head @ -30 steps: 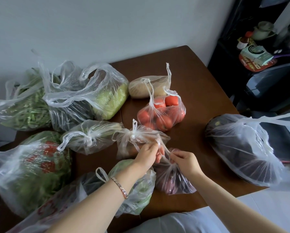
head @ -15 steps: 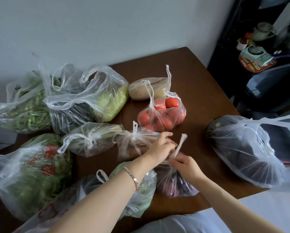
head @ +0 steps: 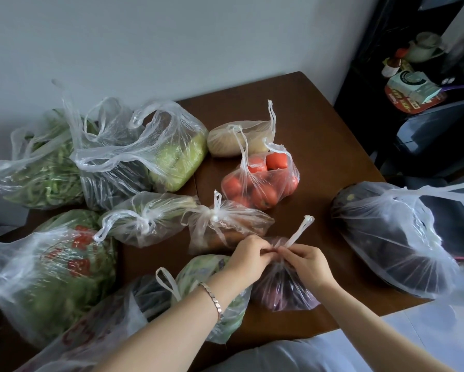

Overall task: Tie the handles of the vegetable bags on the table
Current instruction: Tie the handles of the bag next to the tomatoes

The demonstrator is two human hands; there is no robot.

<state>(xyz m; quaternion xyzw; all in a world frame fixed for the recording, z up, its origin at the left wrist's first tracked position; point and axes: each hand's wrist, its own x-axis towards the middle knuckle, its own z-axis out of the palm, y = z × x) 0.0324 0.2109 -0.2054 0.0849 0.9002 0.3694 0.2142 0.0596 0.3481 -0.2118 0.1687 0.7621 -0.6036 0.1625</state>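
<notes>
Close to the body, over the near part of the surface point(head: 332, 170), the left hand point(head: 248, 253) and right hand point(head: 306, 261) meet above the small purple vegetable bag point(head: 281, 289). Each pinches the gathered plastic with curled fingers, and one handle end point(head: 302, 229) pokes up between them. The knot probably needs an even pull on both ends, snug but gentle on the thin film. Just beyond lie two tied bags point(head: 144, 218). Farther off, the tomato bag point(head: 260, 186) sits untied.

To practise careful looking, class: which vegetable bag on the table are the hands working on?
The small bag of purple vegetables: the left hand and right hand pinch its handles, one strip sticking up; no other bag is held.
</notes>
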